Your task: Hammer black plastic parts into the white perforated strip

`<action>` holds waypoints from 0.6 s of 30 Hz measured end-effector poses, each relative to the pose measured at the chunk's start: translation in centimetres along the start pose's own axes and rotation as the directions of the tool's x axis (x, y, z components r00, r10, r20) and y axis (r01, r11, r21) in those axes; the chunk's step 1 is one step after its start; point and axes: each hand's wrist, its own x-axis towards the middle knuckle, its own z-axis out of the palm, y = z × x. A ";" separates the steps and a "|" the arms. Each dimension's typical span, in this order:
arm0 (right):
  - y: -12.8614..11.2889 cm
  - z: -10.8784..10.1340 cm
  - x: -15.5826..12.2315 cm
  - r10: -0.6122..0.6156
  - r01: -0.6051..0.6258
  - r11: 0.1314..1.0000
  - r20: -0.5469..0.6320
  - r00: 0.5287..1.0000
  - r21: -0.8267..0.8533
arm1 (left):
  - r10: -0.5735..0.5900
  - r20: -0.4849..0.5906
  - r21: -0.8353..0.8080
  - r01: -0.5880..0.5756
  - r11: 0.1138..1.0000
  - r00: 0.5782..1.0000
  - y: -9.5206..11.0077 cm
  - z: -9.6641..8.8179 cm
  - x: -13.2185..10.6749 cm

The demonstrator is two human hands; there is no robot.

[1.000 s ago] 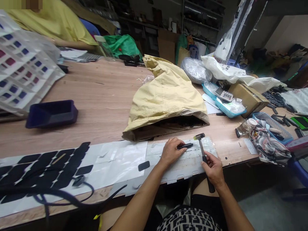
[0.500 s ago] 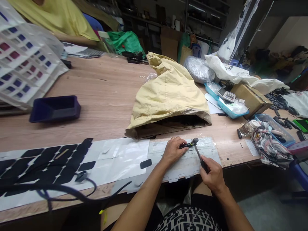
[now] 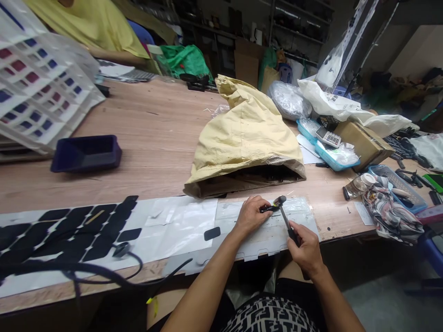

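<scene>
My right hand (image 3: 305,251) is closed around the dark grip of a small hammer (image 3: 285,216) with a bare metal shaft. The hammer's head lies at the end of a small black part (image 3: 267,209) with a touch of yellow. My left hand (image 3: 252,214) pinches that part against a pale sheet (image 3: 238,244) on the table; the fingers hide much of it, and I cannot tell its kind. Just behind both hands a yellow cloth sack (image 3: 245,138) lies with its dark mouth facing me. A single black rounded pad (image 3: 212,234) rests left of my left wrist.
Rows of black pads (image 3: 100,226) and a thick black cable (image 3: 104,272) lie at left. Behind them stand a purple tray (image 3: 86,154) and a white basket (image 3: 44,92). At right are a jar (image 3: 360,184), blue baskets (image 3: 398,184) and a box (image 3: 363,143). A person in yellow sits opposite.
The hammer's head has dipped slightly, closer to the end of the black part. Both hands keep nearly the same place and grip. The whole view has shifted a little.
</scene>
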 end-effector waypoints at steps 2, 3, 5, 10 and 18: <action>0.7 -0.1 0.5 0.064 -0.062 0.997 -0.053 0.997 0.042 | -0.003 -0.005 -0.004 0.003 1.000 1.000 0.0 0.0 0.0; 1.1 -0.1 0.8 0.105 -0.100 0.992 -0.079 0.991 0.071 | -0.005 -0.004 -0.005 0.005 1.000 1.000 0.1 0.0 0.0; 2.1 0.0 1.3 0.188 -0.171 0.975 -0.119 0.975 0.144 | -0.008 0.001 -0.007 0.008 1.000 1.000 0.1 -0.1 0.0; 4.0 0.8 1.9 0.308 -0.273 0.928 -0.109 0.945 0.254 | 0.037 0.049 -0.115 -0.032 0.993 0.998 0.7 -0.9 -0.4; 4.1 0.9 1.6 0.285 -0.255 0.931 -0.086 0.955 0.261 | 0.057 0.479 -0.404 0.163 0.900 0.876 4.6 -4.1 -10.0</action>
